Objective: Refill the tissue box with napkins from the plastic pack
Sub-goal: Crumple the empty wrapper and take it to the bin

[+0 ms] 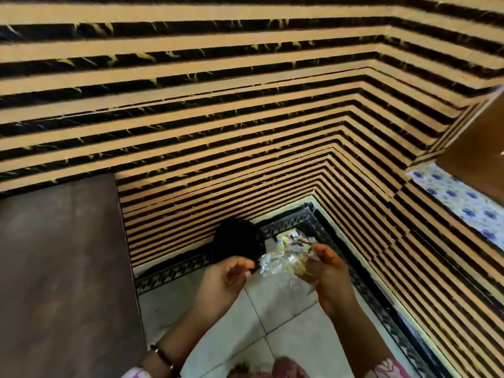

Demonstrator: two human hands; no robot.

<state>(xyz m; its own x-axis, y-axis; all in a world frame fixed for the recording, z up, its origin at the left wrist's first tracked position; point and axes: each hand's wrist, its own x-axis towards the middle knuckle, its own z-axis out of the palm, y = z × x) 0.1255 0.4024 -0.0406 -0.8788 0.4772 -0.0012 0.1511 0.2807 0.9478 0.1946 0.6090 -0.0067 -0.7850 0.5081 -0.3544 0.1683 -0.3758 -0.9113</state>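
A crumpled clear plastic pack point(275, 264) is pinched in the right hand point(328, 271). The left hand point(226, 276), fingers loosely curled and empty, is held at its nine o'clock, just apart. The tissue box is not seen.

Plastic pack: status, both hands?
Right hand pinching crumpled plastic pack. Left hand open beside it, fingers loose. Tissue box not in view. Black bin below.

Pink floral sleeves point(387, 368), dark bangle point(163, 356) on left wrist
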